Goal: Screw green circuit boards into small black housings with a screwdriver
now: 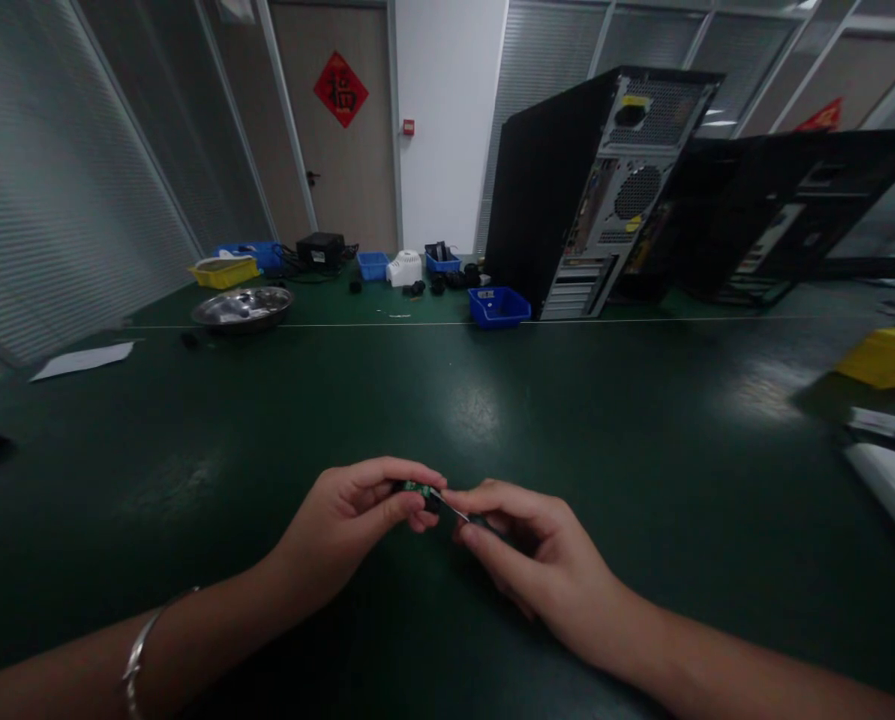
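Green part crosswise, thin lead toward right hand.

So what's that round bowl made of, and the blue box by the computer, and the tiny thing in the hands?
The bowl looks like metal, probably steel: silvery, shiny, mirroring light. The blue box looks like plastic: even bright colour, soft sheen. The tiny green part, pinched between left hand and right hand, might be circuit board; too small to be sure.
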`<state>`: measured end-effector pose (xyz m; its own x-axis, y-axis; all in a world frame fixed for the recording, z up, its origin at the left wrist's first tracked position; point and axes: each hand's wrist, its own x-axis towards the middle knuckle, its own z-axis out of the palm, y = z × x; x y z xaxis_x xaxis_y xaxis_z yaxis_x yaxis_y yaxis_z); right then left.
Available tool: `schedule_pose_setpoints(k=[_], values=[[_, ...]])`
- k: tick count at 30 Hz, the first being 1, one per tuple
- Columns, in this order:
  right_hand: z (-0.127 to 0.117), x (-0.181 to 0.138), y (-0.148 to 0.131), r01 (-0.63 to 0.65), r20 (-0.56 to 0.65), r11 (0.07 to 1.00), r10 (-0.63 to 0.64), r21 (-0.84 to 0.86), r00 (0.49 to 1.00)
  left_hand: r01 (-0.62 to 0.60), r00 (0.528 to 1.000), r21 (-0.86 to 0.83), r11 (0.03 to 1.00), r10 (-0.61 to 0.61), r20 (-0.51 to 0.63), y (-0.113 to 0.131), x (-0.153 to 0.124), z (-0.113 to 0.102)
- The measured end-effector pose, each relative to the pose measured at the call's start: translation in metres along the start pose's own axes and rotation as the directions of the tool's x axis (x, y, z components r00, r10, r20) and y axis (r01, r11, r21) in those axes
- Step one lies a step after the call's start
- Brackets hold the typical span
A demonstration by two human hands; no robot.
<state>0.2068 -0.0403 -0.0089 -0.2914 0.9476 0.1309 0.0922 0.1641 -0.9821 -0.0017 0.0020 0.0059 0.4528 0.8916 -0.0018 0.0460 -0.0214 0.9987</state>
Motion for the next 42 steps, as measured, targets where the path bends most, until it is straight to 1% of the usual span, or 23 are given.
schedule_pose_setpoints(k=[3, 6, 9, 12, 13, 14, 16, 18, 20, 21, 22, 24, 27, 29, 31, 33, 36, 39, 42], values=[[-0.001, 0.001, -0.005, 0.066, 0.008, 0.994, -0.065, -0.090, 0.998, -0.043, 0.999, 0.065, 0.997, 0.042, 0.009, 0.003, 0.000, 0.000], [-0.001, 0.001, -0.007, 0.067, 0.034, 0.993, -0.064, -0.096, 0.997, -0.044, 0.997, 0.083, 0.996, 0.039, 0.059, 0.003, 0.001, -0.002], [-0.001, 0.000, -0.006, 0.000, 0.052, 0.999, 0.002, -0.032, 0.999, -0.020, 0.993, 0.037, 0.999, 0.016, 0.117, 0.000, 0.004, -0.008], [-0.002, 0.000, -0.004, -0.060, 0.064, 0.996, 0.055, 0.070, 0.996, 0.023, 0.986, -0.002, 1.000, -0.022, 0.165, 0.000, 0.007, -0.017], [-0.002, 0.000, -0.003, -0.068, 0.062, 0.993, 0.062, 0.100, 0.996, 0.029, 0.982, 0.019, 0.999, -0.032, 0.186, 0.002, 0.008, -0.020], [-0.003, 0.001, -0.002, -0.071, 0.057, 0.990, 0.064, 0.125, 0.996, 0.015, 0.975, 0.077, 0.997, -0.032, 0.221, 0.004, 0.007, -0.022], [-0.003, 0.002, -0.001, -0.069, 0.048, 0.986, 0.062, 0.153, 0.997, -0.075, 0.942, 0.264, 0.962, -0.018, 0.335, 0.011, 0.005, -0.022], [-0.004, 0.003, 0.000, -0.062, 0.038, 0.985, 0.056, 0.162, 0.998, -0.206, 0.881, 0.430, 0.879, -0.025, 0.473, 0.018, 0.000, -0.019], [-0.003, 0.003, 0.001, -0.056, 0.027, 0.985, 0.052, 0.160, 0.998, -0.294, 0.821, 0.497, 0.817, -0.050, 0.569, 0.022, -0.005, -0.013], [-0.003, 0.003, 0.001, -0.054, 0.023, 0.986, 0.051, 0.155, 0.998, -0.311, 0.806, 0.507, 0.804, -0.059, 0.589, 0.023, -0.006, -0.011], [-0.003, 0.003, 0.001, -0.055, 0.022, 0.987, 0.052, 0.148, 0.998, -0.320, 0.801, 0.508, 0.800, -0.058, 0.595, 0.023, -0.008, -0.009], [-0.003, 0.004, 0.000, -0.054, 0.029, 0.991, 0.051, 0.126, 0.998, -0.315, 0.812, 0.488, 0.814, -0.035, 0.583, 0.024, -0.008, -0.009], [-0.004, 0.004, -0.002, -0.023, 0.012, 0.999, 0.023, 0.037, 1.000, -0.305, 0.835, 0.464, 0.832, -0.001, 0.550, 0.026, -0.006, -0.014], [-0.005, 0.003, -0.003, 0.031, -0.011, 0.997, -0.032, -0.076, 0.999, -0.311, 0.850, 0.519, 0.796, -0.010, 0.526, 0.027, -0.005, -0.017], [-0.006, 0.001, -0.004, 0.074, 0.000, 0.973, -0.076, -0.219, 0.997, -0.331, 0.862, 0.597, 0.731, -0.024, 0.507, 0.027, -0.004, -0.018], [-0.006, 0.000, -0.005, 0.094, 0.070, 0.925, -0.073, -0.367, 0.995, -0.367, 0.863, 0.641, 0.674, -0.010, 0.505, 0.024, -0.005, -0.016], [-0.004, -0.003, -0.008, 0.132, 0.203, 0.823, -0.021, -0.553, 0.979, -0.399, 0.854, 0.669, 0.627, -0.010, 0.520, 0.021, -0.008, -0.013], [-0.002, -0.005, -0.011, 0.181, 0.273, 0.724, 0.010, -0.666, 0.962, -0.377, 0.848, 0.684, 0.624, -0.065, 0.526, 0.021, -0.009, -0.011], [0.001, -0.007, -0.013, 0.185, 0.281, 0.675, 0.035, -0.714, 0.959, -0.352, 0.856, 0.670, 0.654, -0.066, 0.513, 0.022, -0.010, -0.011]])
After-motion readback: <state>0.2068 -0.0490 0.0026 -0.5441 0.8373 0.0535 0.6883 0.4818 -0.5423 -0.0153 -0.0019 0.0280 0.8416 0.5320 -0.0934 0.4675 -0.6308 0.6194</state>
